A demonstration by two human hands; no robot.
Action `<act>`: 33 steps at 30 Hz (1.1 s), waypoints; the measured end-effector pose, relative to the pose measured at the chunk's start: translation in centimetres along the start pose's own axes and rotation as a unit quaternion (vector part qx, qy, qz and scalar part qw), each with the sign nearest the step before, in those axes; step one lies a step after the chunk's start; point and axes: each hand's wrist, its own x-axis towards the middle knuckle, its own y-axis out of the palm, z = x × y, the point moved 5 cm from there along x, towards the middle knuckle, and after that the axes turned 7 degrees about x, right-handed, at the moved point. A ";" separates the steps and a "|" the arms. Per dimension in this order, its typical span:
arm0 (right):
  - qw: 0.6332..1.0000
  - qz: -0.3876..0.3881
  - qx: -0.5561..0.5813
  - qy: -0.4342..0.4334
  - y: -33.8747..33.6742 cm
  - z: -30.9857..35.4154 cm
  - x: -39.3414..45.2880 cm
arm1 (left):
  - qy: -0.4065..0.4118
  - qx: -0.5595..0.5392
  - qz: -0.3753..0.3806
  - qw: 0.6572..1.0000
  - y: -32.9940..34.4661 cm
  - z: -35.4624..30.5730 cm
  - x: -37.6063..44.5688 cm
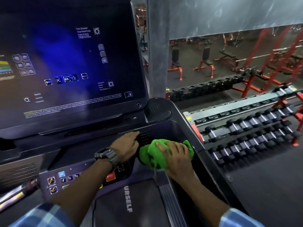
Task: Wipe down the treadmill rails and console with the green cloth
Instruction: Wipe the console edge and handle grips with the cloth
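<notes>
Gym equipment fills the background: a dumbbell rack (246,128) to the right and red benches (203,63) farther back. Up close, the treadmill console (98,141) carries a large dark screen (68,63) with lit icons, and below it sits a recessed tray (164,128). The green cloth (152,154) lies bunched in the right part of that tray. The right hand (177,158) lies on top of the cloth, fingers spread and slightly bent, pressing it down rather than closing round it. The left hand (126,148), with a dark watch (106,155) on its wrist, rests flat just left of the cloth, fingers straight and together, tips on the tray's ribbed back wall. A red stop button (110,176) shows beneath the left forearm.
</notes>
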 end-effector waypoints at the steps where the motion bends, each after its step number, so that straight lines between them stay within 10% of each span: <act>1: 0.999 0.013 0.020 0.028 -0.1 0.8 0.8 | 0.002 -0.002 -0.002 1.000 0.1 0.0 0.2; 7: 0.993 0.027 0.071 -0.092 -0.4 3.0 1.0 | 0.001 -0.025 -0.001 1.000 -0.5 -0.1 2.0; 18: 0.974 -0.030 0.012 0.223 2.3 -4.0 11.6 | 0.056 0.031 0.001 0.998 -0.2 -2.5 6.9; 26: 0.983 0.111 0.014 -0.145 2.5 -5.7 11.2 | 0.071 0.049 -0.044 0.995 -0.4 -2.5 8.5; 33: 0.985 0.001 0.061 0.164 2.5 -6.6 19.5 | 0.128 0.155 -0.102 0.974 0.0 -3.6 8.6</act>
